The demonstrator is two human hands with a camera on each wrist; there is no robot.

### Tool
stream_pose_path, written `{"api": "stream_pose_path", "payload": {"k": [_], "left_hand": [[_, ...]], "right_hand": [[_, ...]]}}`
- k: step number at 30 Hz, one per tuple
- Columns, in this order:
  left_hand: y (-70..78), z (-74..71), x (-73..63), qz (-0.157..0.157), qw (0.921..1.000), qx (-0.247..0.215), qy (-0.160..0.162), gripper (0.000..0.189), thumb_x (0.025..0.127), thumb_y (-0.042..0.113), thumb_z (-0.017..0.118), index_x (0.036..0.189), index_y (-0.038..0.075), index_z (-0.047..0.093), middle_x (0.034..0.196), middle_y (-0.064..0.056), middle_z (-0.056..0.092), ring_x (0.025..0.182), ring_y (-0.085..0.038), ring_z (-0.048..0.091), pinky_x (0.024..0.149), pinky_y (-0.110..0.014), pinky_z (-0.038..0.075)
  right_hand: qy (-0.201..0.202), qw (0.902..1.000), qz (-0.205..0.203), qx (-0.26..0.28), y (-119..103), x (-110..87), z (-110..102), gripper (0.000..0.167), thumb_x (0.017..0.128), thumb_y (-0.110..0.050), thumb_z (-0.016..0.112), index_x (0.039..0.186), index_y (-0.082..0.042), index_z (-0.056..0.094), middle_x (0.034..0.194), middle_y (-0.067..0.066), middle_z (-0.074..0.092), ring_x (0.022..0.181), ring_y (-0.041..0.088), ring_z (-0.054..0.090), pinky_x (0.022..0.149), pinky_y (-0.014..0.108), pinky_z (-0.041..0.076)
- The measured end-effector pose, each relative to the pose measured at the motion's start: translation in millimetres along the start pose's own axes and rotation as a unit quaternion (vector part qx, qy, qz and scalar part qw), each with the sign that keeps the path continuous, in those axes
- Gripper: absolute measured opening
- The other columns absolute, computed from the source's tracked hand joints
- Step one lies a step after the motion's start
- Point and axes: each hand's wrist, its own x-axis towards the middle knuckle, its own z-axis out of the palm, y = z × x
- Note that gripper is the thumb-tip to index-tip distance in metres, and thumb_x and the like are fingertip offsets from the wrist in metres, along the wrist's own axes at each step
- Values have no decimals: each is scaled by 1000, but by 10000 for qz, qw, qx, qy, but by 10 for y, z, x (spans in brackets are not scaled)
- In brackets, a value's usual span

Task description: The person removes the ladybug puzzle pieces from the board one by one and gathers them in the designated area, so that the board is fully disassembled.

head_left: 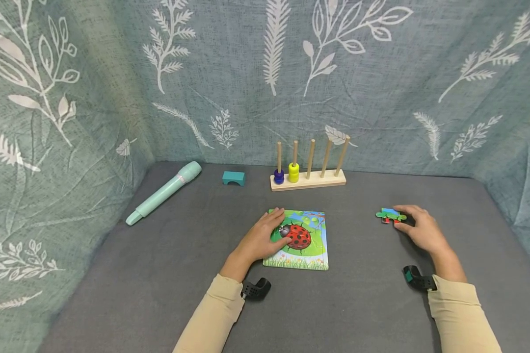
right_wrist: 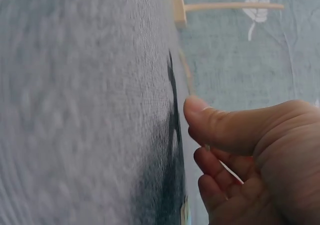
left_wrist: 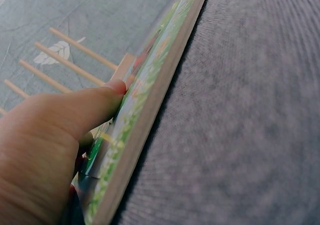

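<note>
A square ladybug puzzle (head_left: pixel 306 260) in a wooden tray lies flat in the middle of the table. My left hand (head_left: pixel 260 238) rests on its left side, thumb and fingers spread across the picture. The left wrist view shows the thumb on the puzzle's face beside the pale wooden edge (left_wrist: pixel 145 120). Off to the right, my right hand (head_left: pixel 424 233) pinches a small green, blue and red puzzle piece (head_left: pixel 389 214) at its right side. In the right wrist view the curled fingers (right_wrist: pixel 215 170) and thumb hide most of that piece.
Behind the puzzle stands a wooden peg stacker (head_left: pixel 309 182) with blue and yellow rings on two pegs. A teal arched block (head_left: pixel 234 178) lies left of it. Farther left is a mint-green wand-like object (head_left: pixel 163 193). A patterned cloth (head_left: pixel 247 98) hangs behind the table.
</note>
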Motion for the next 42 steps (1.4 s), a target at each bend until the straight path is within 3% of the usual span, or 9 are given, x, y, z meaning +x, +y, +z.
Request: {"api": "stream_pose_path", "payload": {"k": [4,16,20,24,29,33,38,42], "left_hand": [[10,-14,12,-44,10000,-2,-37,69,90,35,65,145,4,38,153,-12,33,143,-26,27,122,-38,19],[26,-20,38,-28,10000,-34,-53,70,90,35,65,146,4,37,153,-12,32,143,-25,26,122,-38,18],[31,-19,43,-22,10000,-48,-38,69,90,34,65,145,4,38,153,-12,33,143,-26,27,122,-38,19],[29,-11,51,-66,9999,-65,-58,69,90,35,65,145,4,38,153,-12,33,143,-25,27,122,-38,18],[16,-5,49,-157,9996,-217,-60,70,89,36,65,146,5,38,153,-11,32,143,-26,26,121,-41,21],[-18,-10,34,-254,9985,-491,37,71,88,36,67,146,8,37,155,-8,30,144,-26,24,117,-48,27],[-72,-41,4,-248,9974,-660,152,75,87,35,69,147,6,36,155,-8,28,145,-26,22,114,-53,31],[-112,-84,-25,-307,9981,-529,98,75,87,36,69,147,7,35,155,-9,30,144,-28,25,116,-52,28]], "right_hand": [[14,9999,-4,-100,42,-8,-13,48,88,-8,65,131,5,50,136,34,41,127,55,29,104,68,23],[59,9996,-199,-176,58,0,-48,45,86,-4,65,128,7,51,134,34,41,123,55,32,98,68,28],[141,9993,-298,-177,71,1,-51,46,85,-2,66,127,7,51,133,34,42,123,54,34,101,67,27],[192,9996,-135,-166,59,-2,-52,50,86,-6,66,130,9,47,134,34,42,123,53,34,100,66,28],[117,9997,192,45,-54,-11,-64,64,91,-23,65,139,8,38,137,34,39,126,52,33,100,66,31],[48,9991,65,413,-197,-20,-25,67,93,-30,63,143,5,34,140,32,37,128,50,35,100,63,35],[-12,9969,-278,743,-406,-15,146,63,93,-22,63,142,5,36,139,29,40,126,48,40,100,59,40],[-117,9942,-548,920,-616,22,317,60,90,-15,66,140,7,38,137,29,43,125,46,43,105,57,38]]}}
